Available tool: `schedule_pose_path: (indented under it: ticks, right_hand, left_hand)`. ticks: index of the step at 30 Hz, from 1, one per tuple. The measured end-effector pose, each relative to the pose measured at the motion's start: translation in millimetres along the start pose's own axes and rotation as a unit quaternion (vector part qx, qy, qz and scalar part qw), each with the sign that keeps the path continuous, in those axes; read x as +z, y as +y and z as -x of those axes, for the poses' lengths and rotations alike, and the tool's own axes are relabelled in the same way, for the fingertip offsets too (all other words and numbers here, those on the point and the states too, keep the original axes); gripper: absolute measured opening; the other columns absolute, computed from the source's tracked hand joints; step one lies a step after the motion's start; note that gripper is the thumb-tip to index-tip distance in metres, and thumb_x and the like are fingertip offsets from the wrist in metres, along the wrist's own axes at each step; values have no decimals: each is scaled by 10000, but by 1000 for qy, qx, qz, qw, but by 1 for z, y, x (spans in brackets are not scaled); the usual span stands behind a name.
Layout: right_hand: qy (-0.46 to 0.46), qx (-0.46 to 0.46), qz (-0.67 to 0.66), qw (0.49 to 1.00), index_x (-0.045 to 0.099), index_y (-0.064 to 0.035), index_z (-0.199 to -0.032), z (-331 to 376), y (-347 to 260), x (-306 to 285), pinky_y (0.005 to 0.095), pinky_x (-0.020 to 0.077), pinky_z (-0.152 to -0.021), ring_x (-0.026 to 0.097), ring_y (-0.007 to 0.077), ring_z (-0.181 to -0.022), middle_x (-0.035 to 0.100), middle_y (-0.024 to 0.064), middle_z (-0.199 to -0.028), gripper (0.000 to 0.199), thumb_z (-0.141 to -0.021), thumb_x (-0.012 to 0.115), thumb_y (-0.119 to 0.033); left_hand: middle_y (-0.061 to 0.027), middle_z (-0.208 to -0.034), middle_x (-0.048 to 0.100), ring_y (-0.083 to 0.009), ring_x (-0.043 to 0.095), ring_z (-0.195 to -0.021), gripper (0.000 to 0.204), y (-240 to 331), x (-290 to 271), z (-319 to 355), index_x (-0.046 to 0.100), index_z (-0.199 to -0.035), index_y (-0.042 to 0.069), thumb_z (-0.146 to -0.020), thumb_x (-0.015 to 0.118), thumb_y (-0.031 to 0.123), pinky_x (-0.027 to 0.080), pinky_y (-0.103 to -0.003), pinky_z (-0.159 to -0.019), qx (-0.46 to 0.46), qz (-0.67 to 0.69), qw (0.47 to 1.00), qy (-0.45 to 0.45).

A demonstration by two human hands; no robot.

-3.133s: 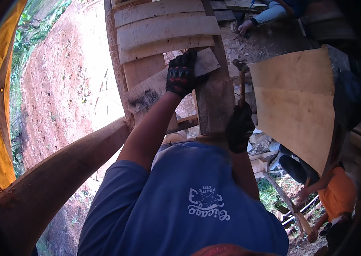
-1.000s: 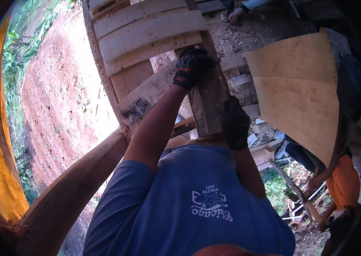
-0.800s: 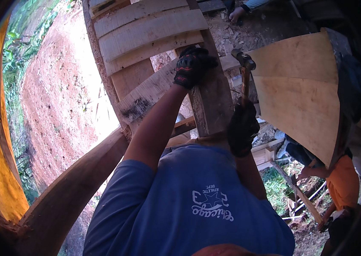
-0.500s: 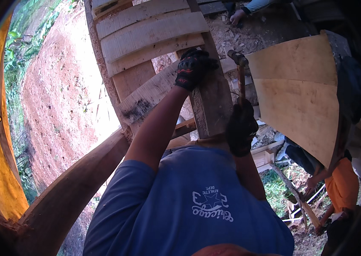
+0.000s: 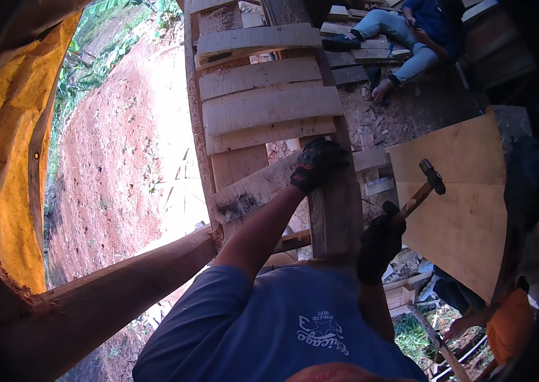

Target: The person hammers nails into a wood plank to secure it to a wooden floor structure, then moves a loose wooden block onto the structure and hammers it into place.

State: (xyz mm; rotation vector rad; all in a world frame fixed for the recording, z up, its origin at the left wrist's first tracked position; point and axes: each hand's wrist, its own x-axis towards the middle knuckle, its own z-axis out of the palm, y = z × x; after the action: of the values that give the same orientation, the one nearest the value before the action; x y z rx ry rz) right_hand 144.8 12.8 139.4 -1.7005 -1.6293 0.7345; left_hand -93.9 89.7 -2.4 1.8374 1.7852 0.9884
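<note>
Red dirt slope below a plank scaffold; left hand stays clamped on the upright board, while right hand, fist closed on the hammer, has cocked it higher right of the board, so nailing continues.

A rough timber frame of weathered grey planks carries the work; a diagonal plank lies across its upright post.

Sunlit red dirt slope beside plank scaffolding.
</note>
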Motion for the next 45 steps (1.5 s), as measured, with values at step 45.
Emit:
schedule_pose_path:
  ticks: [45]
  right_hand:
    - [-124,-343,517,774,649,-23,-1299,-13,50,29,378,582,-647,759,267,-800,745,125,-1099,277,-1068,603,-168]
  left_hand:
    - [-88,-1164,790,-325,691,-1200,192,1,15,6,866,-962,232,-882,802,394,540,-467,-1070,-44,7,998,55]
